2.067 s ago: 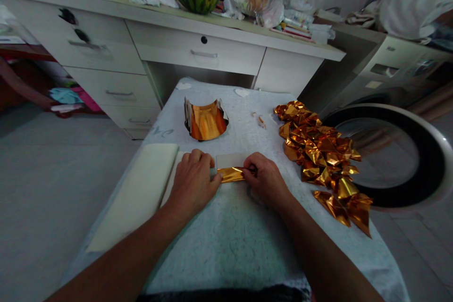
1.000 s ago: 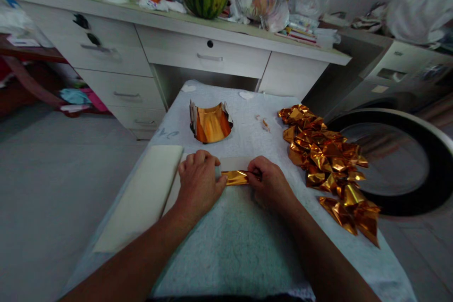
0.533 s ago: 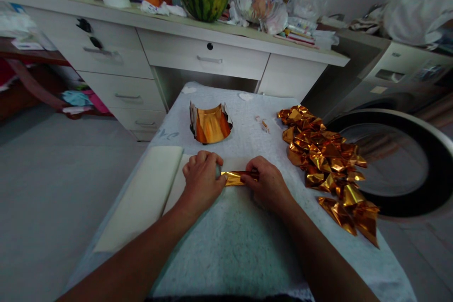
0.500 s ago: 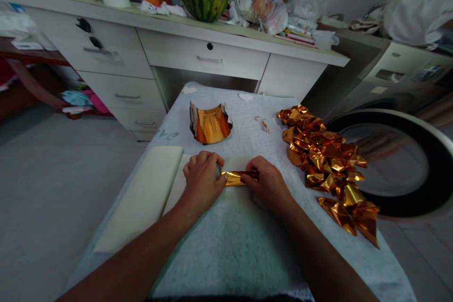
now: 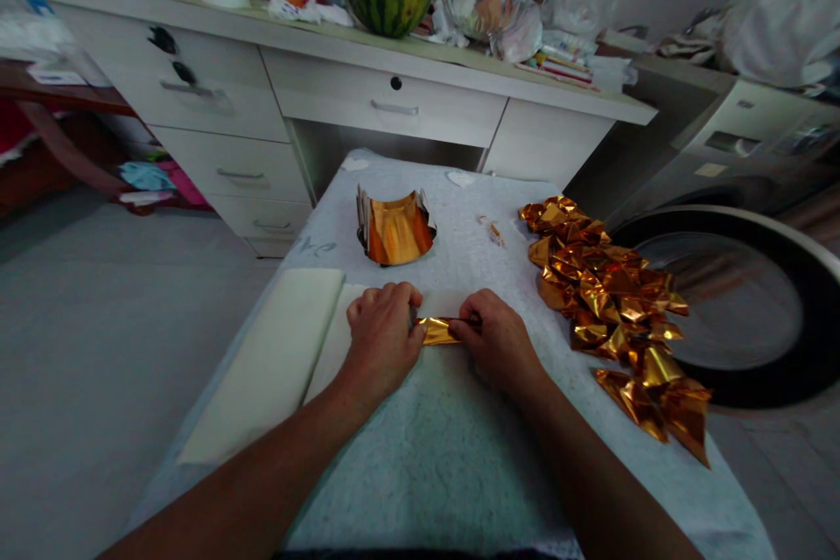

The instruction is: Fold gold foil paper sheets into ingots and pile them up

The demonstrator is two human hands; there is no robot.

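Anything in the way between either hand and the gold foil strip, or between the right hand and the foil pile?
Nothing visible. The left hand touches the gold foil strip's left end; the right hand pinches its right. Toward the foil pile, only cloth shows.

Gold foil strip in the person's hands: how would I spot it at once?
On the cloth-covered table, look between the left hand and right hand. The gold foil strip bridges the gap. It's narrow and flat, unlike the curved foil stack beyond it and the bulky foil heap.
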